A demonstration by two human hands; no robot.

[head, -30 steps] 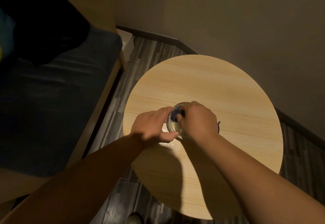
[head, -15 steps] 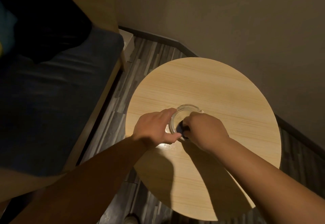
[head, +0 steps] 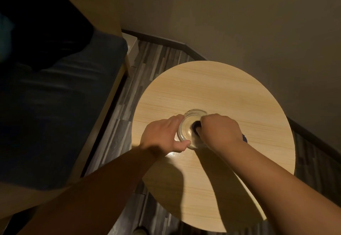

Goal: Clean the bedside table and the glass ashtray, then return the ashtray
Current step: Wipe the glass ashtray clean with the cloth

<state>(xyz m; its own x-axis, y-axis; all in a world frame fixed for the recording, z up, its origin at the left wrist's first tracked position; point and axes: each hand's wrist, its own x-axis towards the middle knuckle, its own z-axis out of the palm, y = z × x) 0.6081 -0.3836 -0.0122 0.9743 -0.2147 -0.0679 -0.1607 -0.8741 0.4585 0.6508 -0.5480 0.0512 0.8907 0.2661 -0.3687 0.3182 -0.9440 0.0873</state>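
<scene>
Hands work at the centre of the frame. Left hand (head: 162, 135) cups the rim of the ashtray (head: 190, 128), thumb and fingers curled around its left side, steadying it on the tabletop (head: 221, 91). Right hand (head: 219, 133) is closed on a dark cloth (head: 196, 124), pressed into the bowl's right inner wall. Half a second ago the cloth sat at the bowl's near edge; it has since swept rightward, exposing more clear glass. Judgement: interior wiping is under way; the ashtray already rests on the tabletop, so only release remains afterwards.
</scene>
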